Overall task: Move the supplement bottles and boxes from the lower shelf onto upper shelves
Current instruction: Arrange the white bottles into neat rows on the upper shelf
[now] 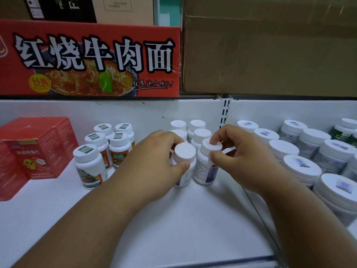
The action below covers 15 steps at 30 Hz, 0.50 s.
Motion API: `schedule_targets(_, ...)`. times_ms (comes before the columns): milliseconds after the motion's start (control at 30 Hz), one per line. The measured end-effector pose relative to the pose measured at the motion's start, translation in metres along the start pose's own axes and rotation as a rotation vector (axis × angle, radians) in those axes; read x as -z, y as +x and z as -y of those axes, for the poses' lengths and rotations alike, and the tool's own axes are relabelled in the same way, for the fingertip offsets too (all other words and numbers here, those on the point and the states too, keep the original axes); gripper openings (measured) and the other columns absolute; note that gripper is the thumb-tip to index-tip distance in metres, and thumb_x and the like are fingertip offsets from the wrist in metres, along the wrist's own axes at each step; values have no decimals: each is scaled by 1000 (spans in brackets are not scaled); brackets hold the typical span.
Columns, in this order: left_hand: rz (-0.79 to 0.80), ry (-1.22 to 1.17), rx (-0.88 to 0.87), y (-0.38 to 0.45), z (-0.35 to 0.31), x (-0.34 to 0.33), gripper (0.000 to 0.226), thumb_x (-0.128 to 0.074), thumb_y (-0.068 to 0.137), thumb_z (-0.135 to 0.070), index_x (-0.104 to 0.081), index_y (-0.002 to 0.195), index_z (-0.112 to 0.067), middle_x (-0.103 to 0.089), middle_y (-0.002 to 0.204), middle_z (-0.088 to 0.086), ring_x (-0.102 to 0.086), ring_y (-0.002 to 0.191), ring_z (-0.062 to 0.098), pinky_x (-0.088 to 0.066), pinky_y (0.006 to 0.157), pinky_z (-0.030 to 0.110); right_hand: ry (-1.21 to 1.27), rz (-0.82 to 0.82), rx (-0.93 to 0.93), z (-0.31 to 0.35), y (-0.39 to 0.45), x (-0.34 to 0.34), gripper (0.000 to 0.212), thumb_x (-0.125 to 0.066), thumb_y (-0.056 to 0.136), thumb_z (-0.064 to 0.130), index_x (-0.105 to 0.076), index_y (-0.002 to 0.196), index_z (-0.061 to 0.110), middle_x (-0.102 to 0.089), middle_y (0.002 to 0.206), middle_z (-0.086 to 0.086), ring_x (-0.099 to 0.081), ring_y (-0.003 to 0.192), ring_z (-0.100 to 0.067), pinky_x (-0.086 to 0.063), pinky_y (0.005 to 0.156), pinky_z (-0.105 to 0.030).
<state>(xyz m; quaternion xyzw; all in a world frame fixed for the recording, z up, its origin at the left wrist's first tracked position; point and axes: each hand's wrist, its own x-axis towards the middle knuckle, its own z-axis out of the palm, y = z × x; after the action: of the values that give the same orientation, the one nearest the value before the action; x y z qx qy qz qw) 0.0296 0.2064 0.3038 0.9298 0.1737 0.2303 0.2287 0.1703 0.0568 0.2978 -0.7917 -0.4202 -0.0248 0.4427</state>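
Head view: six plain-capped bottles; left hand (154, 161) clamps near-left bottle (183, 163), right hand (237, 151) pinches near-right bottle (207, 165); five orange-labelled bottles (104, 149) left.

A single head-worn wide-angle view looks forward and down onto a white shelf (173, 219) from close range. Both forearms enter from the bottom corners of the frame and meet near its centre, so the camera sits just above and behind them. The shelf's front edge runs along the bottom right, its back panel (116, 111) crosses the middle, and stacked cartons (270, 55) fill the upper half. Straight lines bow towards the frame edges.
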Motion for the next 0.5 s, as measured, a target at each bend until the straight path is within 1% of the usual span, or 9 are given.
schedule_targets(67,-6,19,23,4,0,-4,29,-71,80,-43,-55,103,-39,-53,104,-17,-54,91,3,-47,80,27,-40,7,-4,-1,2,-1,14,-68,79,23,-59,84,33,-65,82,11,-59,62,-5,-44,58,-14)
schedule_targets(133,-42,7,62,5,0,-7,32,-73,74,-52,-54,94,-36,-53,97,-16,-53,85,2,-45,71,27,-46,-1,5,-1,2,-5,15,-72,79,25,-59,84,31,-63,79,12,-56,65,-2,-44,60,-12)
schedule_targets(167,-53,3,82,4,0,-9,35,-74,71,-56,-52,91,-35,-53,94,-16,-53,83,2,-42,67,25,-43,-7,10,-1,2,-6,17,-73,78,27,-59,85,30,-62,78,12,-57,68,-2,-45,63,-14)
schedule_targets(233,-36,-20,115,2,3,-9,42,-75,68,-60,-49,90,-35,-54,93,-16,-53,81,1,-38,62,23,-23,-9,3,-3,1,-6,23,-75,75,34,-57,90,31,-62,83,13,-59,76,-5,-50,70,-23)
schedule_targets(300,42,-48,147,0,8,-8,48,-77,65,-60,-46,94,-36,-56,96,-18,-55,81,-1,-39,62,22,-4,9,-41,-5,0,-4,37,-75,71,42,-53,99,35,-61,92,14,-59,81,-5,-52,73,-29)
schedule_targets(367,124,-35,162,0,11,-8,50,-79,65,-58,-47,97,-38,-59,99,-19,-57,83,-1,-44,66,23,-11,50,-102,-4,-1,-4,51,-80,68,41,-48,106,36,-59,98,13,-60,83,-5,-53,75,-31)
schedule_targets(433,124,0,169,1,11,-11,47,-80,66,-56,-49,97,-37,-61,97,-19,-58,83,0,-47,70,25,-30,110,-137,-3,-2,-9,55,-84,67,35,-47,107,32,-60,101,13,-63,81,-5,-55,77,-34)
schedule_targets(500,72,33,176,3,10,-14,45,-79,67,-56,-49,94,-36,-61,94,-17,-58,83,2,-46,68,25,-53,119,-157,-5,-1,-12,55,-85,67,32,-47,107,31,-60,105,11,-65,80,-6,-56,78,-36)
